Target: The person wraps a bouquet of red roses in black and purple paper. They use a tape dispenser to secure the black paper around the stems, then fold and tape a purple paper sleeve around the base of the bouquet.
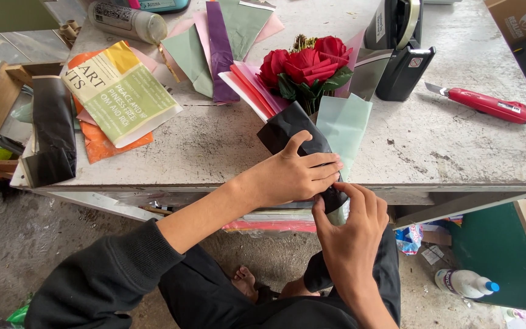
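A bouquet of red roses [304, 66] lies on the worn grey table [214, 146], heads pointing away from me. Black paper [288, 129] wraps its stem end, with pale green paper [343, 125] beside it. My left hand [293, 173] lies flat over the black wrap at the table's front edge, thumb up, pressing it around the stems. My right hand [351, 222] sits just below, fingers pinched on the bottom end of the wrapped stems, which hang off the edge.
Loose coloured paper sheets [220, 42] lie behind the bouquet. A printed green and yellow sheet [123, 91] over orange paper lies left, with black paper [53, 128] hanging at the left edge. A red utility knife [488, 105], a black tape dispenser [400, 49] and a spray can [126, 21] stand further back.
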